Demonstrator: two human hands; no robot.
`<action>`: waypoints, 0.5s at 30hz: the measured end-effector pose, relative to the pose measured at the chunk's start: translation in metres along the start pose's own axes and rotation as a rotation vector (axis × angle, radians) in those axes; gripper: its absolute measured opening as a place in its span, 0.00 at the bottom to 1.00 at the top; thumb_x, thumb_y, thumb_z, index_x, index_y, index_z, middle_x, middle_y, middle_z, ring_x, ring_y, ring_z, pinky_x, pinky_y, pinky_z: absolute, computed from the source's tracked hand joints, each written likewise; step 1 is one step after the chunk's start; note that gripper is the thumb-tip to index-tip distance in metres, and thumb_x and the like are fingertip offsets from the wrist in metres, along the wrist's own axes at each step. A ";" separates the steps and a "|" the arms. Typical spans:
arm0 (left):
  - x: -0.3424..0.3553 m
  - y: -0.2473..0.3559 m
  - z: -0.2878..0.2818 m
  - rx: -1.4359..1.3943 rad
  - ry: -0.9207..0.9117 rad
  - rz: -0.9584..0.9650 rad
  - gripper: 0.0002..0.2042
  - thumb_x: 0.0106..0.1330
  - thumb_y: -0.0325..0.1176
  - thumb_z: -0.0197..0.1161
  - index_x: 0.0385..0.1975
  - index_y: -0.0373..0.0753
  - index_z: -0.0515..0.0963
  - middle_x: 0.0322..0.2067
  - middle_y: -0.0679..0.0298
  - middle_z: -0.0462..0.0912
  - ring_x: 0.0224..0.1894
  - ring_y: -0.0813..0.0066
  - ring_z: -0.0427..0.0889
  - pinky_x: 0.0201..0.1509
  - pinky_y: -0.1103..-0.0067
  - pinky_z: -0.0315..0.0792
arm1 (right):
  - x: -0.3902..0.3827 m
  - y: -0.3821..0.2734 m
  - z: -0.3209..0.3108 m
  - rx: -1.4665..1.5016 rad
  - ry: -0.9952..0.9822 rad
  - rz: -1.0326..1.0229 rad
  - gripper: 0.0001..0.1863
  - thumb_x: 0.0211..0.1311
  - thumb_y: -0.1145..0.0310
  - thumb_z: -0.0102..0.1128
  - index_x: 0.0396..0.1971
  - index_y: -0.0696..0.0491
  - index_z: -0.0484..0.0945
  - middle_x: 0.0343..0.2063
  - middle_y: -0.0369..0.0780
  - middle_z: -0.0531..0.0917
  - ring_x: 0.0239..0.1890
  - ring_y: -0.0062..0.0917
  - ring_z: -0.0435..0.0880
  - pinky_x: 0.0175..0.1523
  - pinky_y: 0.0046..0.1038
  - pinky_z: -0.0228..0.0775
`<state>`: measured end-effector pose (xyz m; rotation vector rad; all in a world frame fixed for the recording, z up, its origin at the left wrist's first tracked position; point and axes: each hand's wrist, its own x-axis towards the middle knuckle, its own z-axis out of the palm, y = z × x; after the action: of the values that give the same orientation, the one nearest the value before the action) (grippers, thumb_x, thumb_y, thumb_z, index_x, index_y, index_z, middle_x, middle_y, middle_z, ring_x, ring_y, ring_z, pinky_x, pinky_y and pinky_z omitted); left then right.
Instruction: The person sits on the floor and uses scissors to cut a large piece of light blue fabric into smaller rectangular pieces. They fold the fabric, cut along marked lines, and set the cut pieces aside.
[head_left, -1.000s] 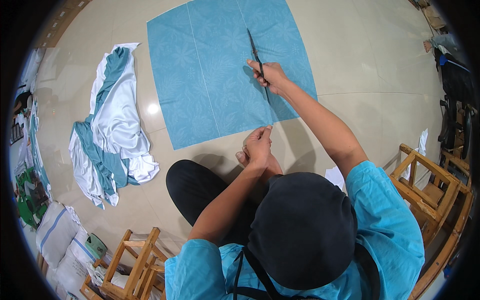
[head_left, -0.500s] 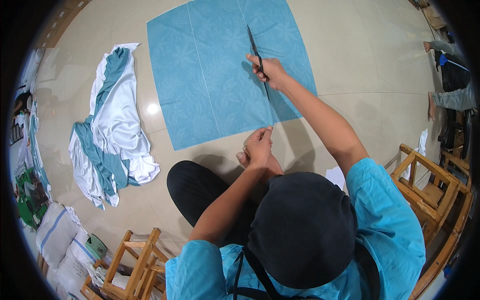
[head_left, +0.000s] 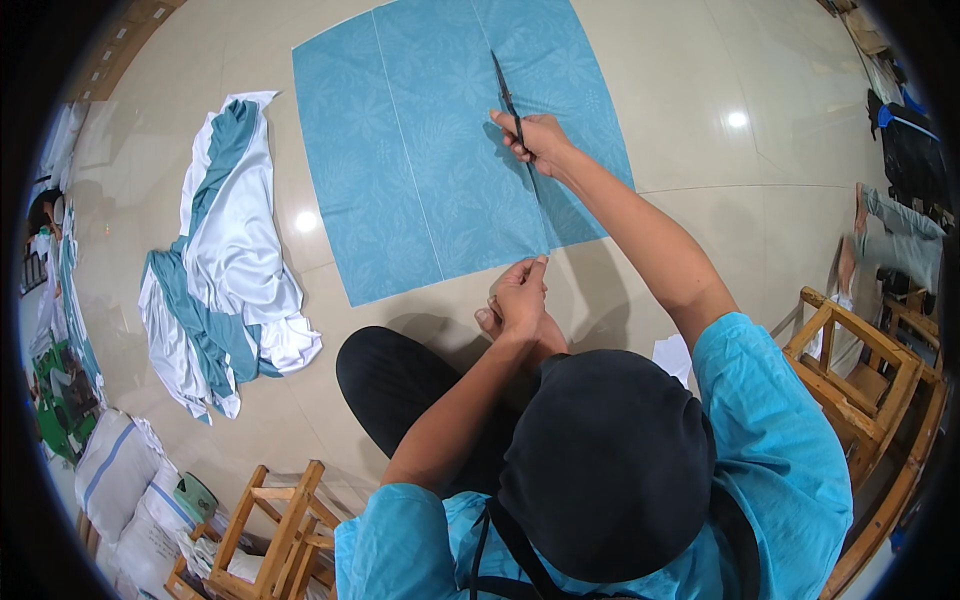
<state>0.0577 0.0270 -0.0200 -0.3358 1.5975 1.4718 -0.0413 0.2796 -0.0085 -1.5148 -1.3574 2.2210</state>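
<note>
Tiled floor (head_left: 720,240): blue cloth (head_left: 440,150) cropped above; right hand (head_left: 538,140) partly hides scissors (head_left: 507,94).

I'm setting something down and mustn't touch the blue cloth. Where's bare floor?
Free: the floor right of the blue cloth, beyond the right forearm; also a narrow strip between cloth and crumpled fabric. Crowded: lower left (sacks, wooden stool), right edge (wooden frame).

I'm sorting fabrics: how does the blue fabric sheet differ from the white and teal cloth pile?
The blue fabric sheet lies spread nearly flat; the white and teal cloth pile is crumpled. The sheet bears a pale leaf pattern, while the pile shows none. Both rest on the tiled floor.
</note>
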 end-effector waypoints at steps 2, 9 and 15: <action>0.000 0.000 0.001 0.012 -0.001 0.015 0.14 0.72 0.38 0.76 0.44 0.32 0.88 0.22 0.74 0.72 0.24 0.86 0.66 0.29 0.83 0.58 | 0.000 0.000 -0.001 0.002 -0.006 -0.001 0.22 0.64 0.54 0.82 0.28 0.53 0.79 0.22 0.36 0.80 0.17 0.14 0.70 0.18 0.20 0.58; 0.000 0.002 -0.001 0.052 -0.004 -0.014 0.14 0.74 0.39 0.75 0.44 0.32 0.88 0.23 0.73 0.74 0.25 0.86 0.68 0.30 0.83 0.61 | 0.000 -0.008 -0.001 -0.009 -0.019 0.016 0.23 0.64 0.51 0.81 0.26 0.52 0.79 0.22 0.35 0.79 0.18 0.14 0.70 0.19 0.20 0.57; 0.000 0.003 -0.002 0.089 -0.019 -0.034 0.13 0.76 0.40 0.72 0.43 0.34 0.88 0.26 0.73 0.79 0.28 0.86 0.72 0.34 0.84 0.67 | 0.010 -0.019 0.003 -0.014 -0.002 0.026 0.23 0.63 0.51 0.81 0.25 0.52 0.79 0.22 0.36 0.80 0.19 0.15 0.69 0.20 0.22 0.56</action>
<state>0.0544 0.0258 -0.0183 -0.2966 1.6288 1.3699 -0.0560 0.2947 -0.0012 -1.5438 -1.3643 2.2329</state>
